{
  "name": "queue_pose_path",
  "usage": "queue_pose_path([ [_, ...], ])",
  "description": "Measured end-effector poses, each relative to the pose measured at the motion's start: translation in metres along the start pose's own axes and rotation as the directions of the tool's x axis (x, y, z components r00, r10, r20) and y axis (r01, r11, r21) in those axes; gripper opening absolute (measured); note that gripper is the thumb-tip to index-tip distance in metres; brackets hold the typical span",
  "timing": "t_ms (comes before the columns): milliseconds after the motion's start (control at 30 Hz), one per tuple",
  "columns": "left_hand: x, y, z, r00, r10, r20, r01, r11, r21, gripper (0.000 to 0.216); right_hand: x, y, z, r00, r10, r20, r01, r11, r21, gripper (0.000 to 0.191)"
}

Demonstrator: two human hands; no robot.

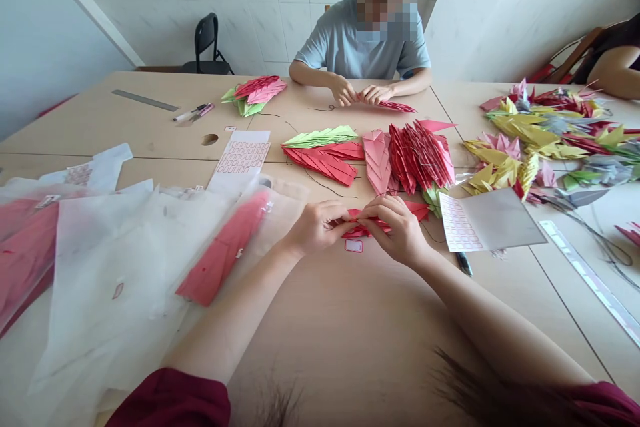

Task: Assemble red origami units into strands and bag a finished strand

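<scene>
Both my hands pinch a red folded paper piece [356,229] just above the table, fingertips close together. My left hand [323,225] grips its left part, while my right hand [397,227] is closed on it from the right; the fingers cover much of it. Right under the paper lies a small white label with a red border [354,246]. Beyond my hands are a stack of red folded paper [420,157], a pink folded strip [377,160] and a bundle of green and red folded paper [325,153] with a dark string.
Plastic bags [130,267] with red paper cover the left side. A label sheet [243,157] and another label sheet [463,223] flank my hands. A pen [464,263] and a ruler [590,280] lie right, near colourful folded paper [520,140]. Opposite, a person [370,40] handles red paper.
</scene>
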State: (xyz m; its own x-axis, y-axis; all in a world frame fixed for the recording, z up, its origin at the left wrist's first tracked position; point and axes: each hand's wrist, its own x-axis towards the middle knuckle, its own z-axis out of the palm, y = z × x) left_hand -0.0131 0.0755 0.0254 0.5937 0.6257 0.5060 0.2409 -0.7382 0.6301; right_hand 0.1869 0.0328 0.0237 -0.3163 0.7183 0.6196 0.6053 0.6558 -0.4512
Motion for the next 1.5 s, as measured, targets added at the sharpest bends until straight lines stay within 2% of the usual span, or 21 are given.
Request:
queue_pose_path([
  [133,0.001,0.005,-0.002,0.999,0.018,0.031,-0.017,1.000,-0.006,0.012,-0.001,0.002,-0.001,1.000,0.007,-0.017,-0.008,1.000,-0.012,0.004],
  [300,0.003,0.007,-0.005,0.991,0.132,-0.025,-0.127,0.980,0.152,0.023,-0.001,0.003,-0.004,0.998,-0.053,-0.044,0.049,0.996,-0.070,0.006],
  [567,0.001,0.002,-0.006,0.985,0.173,-0.003,-0.165,0.944,0.285,0.027,0.001,0.005,-0.007,0.998,-0.047,-0.043,0.042,0.993,-0.113,0.007],
  [700,0.002,0.001,-0.008,0.986,0.168,-0.014,-0.161,0.961,0.223,0.024,0.003,0.004,-0.010,1.000,-0.011,-0.018,0.010,0.996,-0.093,0.005],
  [800,0.002,0.002,-0.010,0.988,0.152,-0.013,-0.148,0.978,0.148,0.014,0.005,0.003,-0.015,0.999,0.006,0.052,-0.004,0.999,-0.043,0.002],
  [900,0.002,0.002,-0.010,0.991,0.127,-0.041,-0.123,0.988,0.090,0.011,0.007,0.003,-0.020,0.994,-0.002,0.109,0.002,1.000,-0.004,0.007],
  [1067,0.002,0.004,-0.009,0.996,0.080,-0.047,-0.078,0.996,0.032,0.010,0.008,0.003,-0.019,0.995,-0.031,0.094,0.033,0.999,-0.023,0.007],
  [1267,0.003,0.007,-0.009,0.999,0.045,0.013,-0.045,0.999,0.004,0.013,0.006,0.002,-0.016,0.989,-0.063,0.135,0.068,0.997,-0.033,0.009],
  [1367,0.005,0.009,-0.011,0.999,0.048,0.020,-0.048,0.999,0.005,0.014,0.007,0.002,-0.020,0.990,-0.045,0.133,0.048,0.999,-0.020,0.009],
  [1500,0.007,0.011,-0.016,0.999,-0.033,0.023,0.035,0.998,-0.055,0.016,0.011,0.006,-0.030,0.992,-0.009,0.123,0.010,1.000,-0.003,0.009],
])
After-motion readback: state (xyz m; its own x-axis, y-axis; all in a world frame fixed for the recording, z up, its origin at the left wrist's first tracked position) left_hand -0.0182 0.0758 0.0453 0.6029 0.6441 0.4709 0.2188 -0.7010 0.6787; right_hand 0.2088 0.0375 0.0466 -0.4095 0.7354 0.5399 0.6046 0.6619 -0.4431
